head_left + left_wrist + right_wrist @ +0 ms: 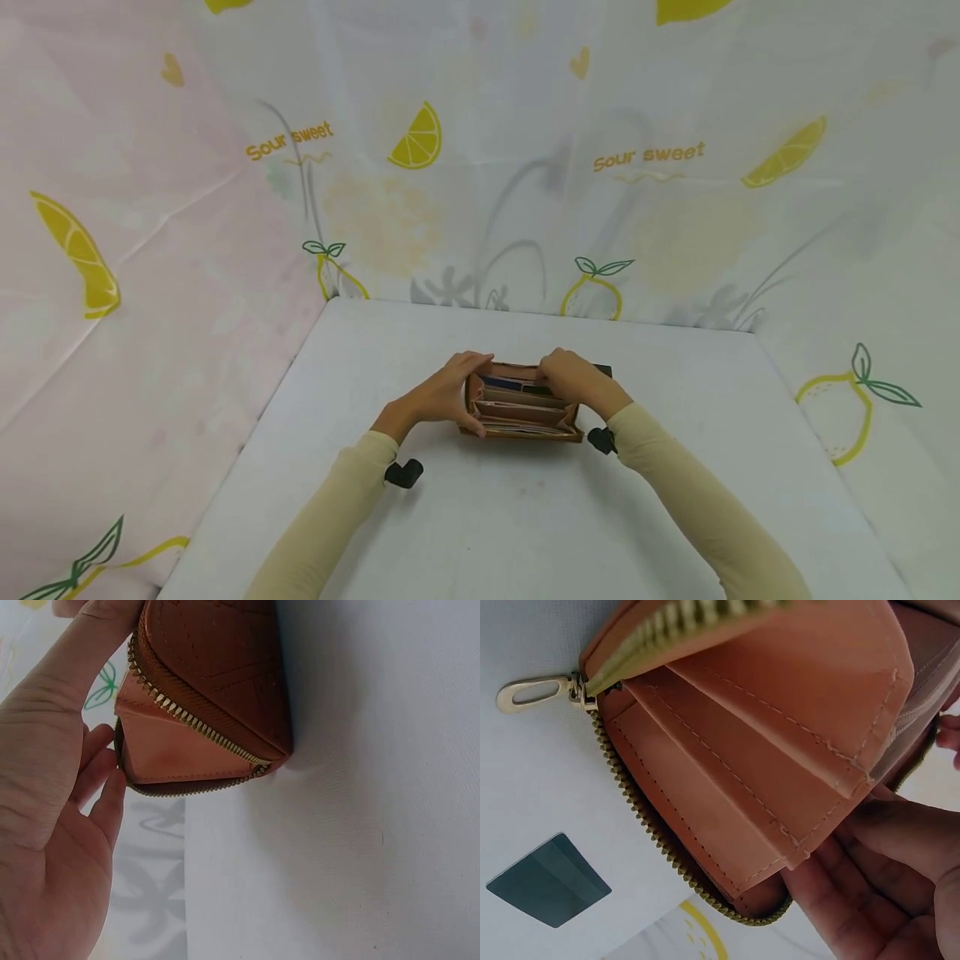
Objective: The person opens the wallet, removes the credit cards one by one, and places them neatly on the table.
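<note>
A brown leather zip-around wallet [522, 412] stands on the table with its top spread wide, its pinkish dividers and compartments showing. My left hand [442, 392] grips its left end, thumb at the front and fingers round the back. At the right rear, my right hand [573, 379] has curled fingers and thumb on the back wall; the fingertips are partly hidden. A blue card [501, 383] shows in the rear compartment beside a darker one. In the right wrist view, the brass zip pull [534, 693] hangs out at the wallet's front corner.
A dark green card [549, 880] lies on the white table [510, 525] behind the right hand. Cloth walls [480, 208] printed with lemons enclose the table at the back and sides. Black wrist mounts [405, 473] jut from both sleeves.
</note>
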`<state>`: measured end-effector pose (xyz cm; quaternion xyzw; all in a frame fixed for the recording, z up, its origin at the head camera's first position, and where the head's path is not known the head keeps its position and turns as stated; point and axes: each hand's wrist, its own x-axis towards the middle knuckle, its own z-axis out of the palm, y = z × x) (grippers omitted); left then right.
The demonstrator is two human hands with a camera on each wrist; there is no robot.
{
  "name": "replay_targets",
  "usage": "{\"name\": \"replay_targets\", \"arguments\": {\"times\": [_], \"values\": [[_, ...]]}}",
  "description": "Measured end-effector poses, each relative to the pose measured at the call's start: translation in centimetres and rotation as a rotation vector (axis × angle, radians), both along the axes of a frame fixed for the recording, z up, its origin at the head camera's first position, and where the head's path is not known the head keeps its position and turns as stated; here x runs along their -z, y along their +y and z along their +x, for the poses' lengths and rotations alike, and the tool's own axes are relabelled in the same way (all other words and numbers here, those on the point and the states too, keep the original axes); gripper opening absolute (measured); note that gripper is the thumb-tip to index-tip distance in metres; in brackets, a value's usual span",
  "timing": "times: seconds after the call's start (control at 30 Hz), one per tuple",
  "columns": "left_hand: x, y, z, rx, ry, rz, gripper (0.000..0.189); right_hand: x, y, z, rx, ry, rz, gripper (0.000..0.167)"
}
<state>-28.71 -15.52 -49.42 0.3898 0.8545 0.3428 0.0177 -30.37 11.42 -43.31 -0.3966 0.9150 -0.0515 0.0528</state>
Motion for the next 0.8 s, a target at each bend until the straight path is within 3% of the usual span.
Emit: {"name": "replay_targets", "arguments": {"times": [0.33, 0.6, 0.8], "values": [[-0.2, 0.2, -0.2, 0.0, -0.011, -0.041, 0.125, 1.1, -0.1, 0.0, 0.033, 0.008, 0.077, 0.017], [-0.1, 0.2, -0.3, -0.015, -0.022, -0.053, 0.125, 1.4, 0.8, -0.5, -0.058, 0.056, -0.101, 0.022], [-0.2, 0.5, -0.4, 0.0, -0.03, -0.048, 0.123, 2.0, 1.3, -0.6, -0.021, 0.094, -0.12, 0.019]]}}
